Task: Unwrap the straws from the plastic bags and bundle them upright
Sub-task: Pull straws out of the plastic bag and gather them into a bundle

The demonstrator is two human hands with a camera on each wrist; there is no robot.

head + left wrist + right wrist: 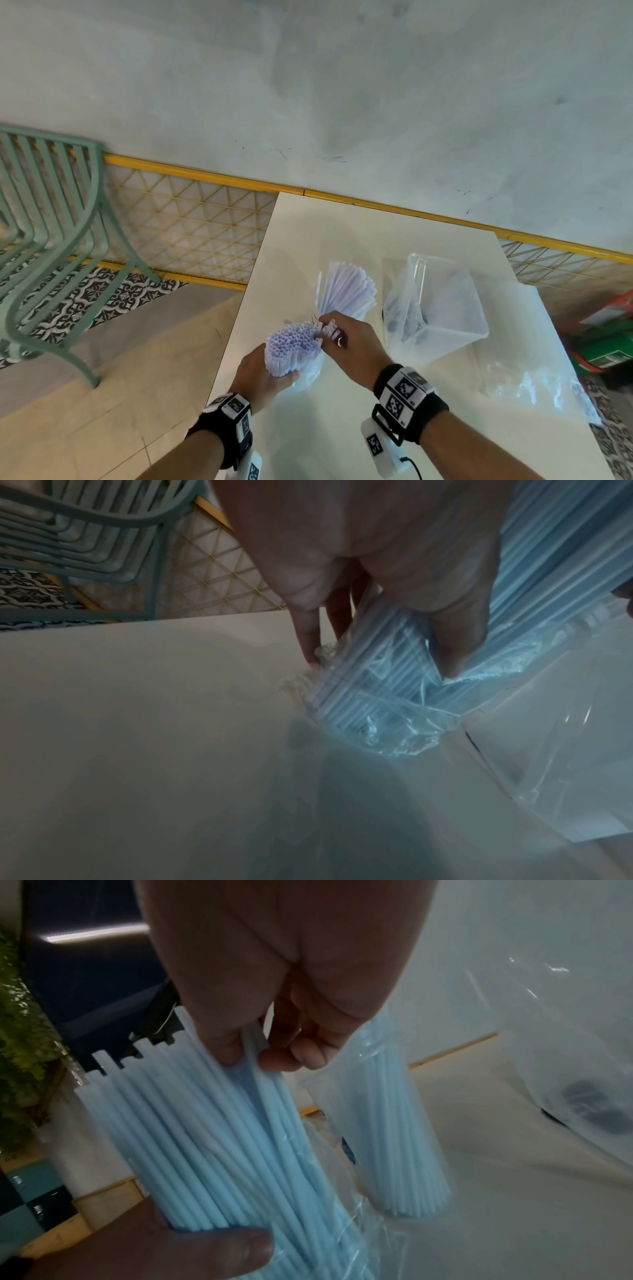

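A bundle of pale straws (291, 346) stands nearly upright on the white table (342, 428), its lower part still in a crumpled clear plastic bag (394, 723). My left hand (263, 377) grips the bundle (212, 1150) low down, thumb across the front (205, 1245). My right hand (342, 339) pinches a few straws (253, 1053) at the bundle's top edge between thumb and fingers. A second bundle of straws (346, 291) stands upright in a clear cup (394, 1137) just behind.
A clear plastic tub (442, 308) lies tilted to the right of the straws. A loose clear plastic bag (534, 359) lies at the table's right edge. A green metal chair (51, 240) stands on the floor to the left.
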